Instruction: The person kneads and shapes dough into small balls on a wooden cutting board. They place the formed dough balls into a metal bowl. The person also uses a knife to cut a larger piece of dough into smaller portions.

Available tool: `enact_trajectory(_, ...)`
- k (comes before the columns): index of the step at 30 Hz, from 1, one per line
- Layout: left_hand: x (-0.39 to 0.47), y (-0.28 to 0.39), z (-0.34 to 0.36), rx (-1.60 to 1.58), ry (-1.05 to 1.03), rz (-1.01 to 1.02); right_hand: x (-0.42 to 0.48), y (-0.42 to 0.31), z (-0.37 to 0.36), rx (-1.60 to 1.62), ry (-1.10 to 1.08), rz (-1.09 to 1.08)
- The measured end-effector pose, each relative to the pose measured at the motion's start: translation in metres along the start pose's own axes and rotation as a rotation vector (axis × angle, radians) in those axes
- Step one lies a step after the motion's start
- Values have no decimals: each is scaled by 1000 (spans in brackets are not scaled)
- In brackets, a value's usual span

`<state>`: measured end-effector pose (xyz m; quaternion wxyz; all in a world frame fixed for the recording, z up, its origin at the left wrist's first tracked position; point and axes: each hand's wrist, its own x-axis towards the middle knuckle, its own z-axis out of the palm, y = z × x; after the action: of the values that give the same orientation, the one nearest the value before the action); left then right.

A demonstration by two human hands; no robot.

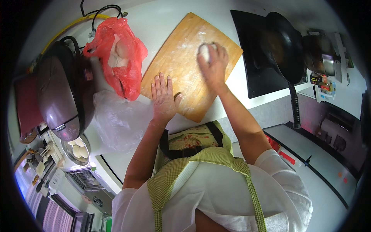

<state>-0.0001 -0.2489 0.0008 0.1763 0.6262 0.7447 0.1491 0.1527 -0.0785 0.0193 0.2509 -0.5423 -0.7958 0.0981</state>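
Observation:
My right hand (pixel 214 62) is curled around a ball of white dough (pixel 205 52), partly hidden under the fingers. It is over the upper right part of a wooden cutting board (pixel 185 55) dusted with flour, and its fingers look slightly blurred. Flat on the board's lower left edge rests my left hand (pixel 163 97), fingers spread and holding nothing. Left of the board lies a crumpled red plastic bag (pixel 127 58) with something pale, perhaps flour, showing inside. A clear plastic bag (pixel 118 121) lies beside my left wrist.
A rice cooker (pixel 59 90) stands on the left, with a metal bowl (pixel 64 149) of pale round pieces near it. To the right, a black wok (pixel 285 43) sits on a black cooktop (pixel 252 78), its handle jutting past the counter edge. A yellow hose (pixel 72 24) runs behind.

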Motion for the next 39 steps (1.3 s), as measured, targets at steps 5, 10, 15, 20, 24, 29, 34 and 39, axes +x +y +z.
enact_trajectory(5,3,5,0,-35,-4,3,57,12,30,62,147,195)
enact_trajectory(10,2,5,9,3,35,-7,38,-20,40,28,-153,-356)
enact_trajectory(15,10,-4,5,116,-2,-31,-21,-7,-20,97,-424,-457)
enact_trajectory(20,13,-4,1,88,5,-25,0,-11,-14,-35,-294,-290)
enact_trajectory(24,13,0,-2,114,-18,-5,8,-17,14,-182,-419,-241)
enact_trajectory(29,7,0,-2,121,-20,-27,9,-19,20,-243,-392,-298)
enact_trajectory(34,9,-4,6,154,37,9,23,-24,17,-118,-523,-123)
enact_trajectory(39,12,-5,8,173,29,-12,53,8,-25,535,-803,54)
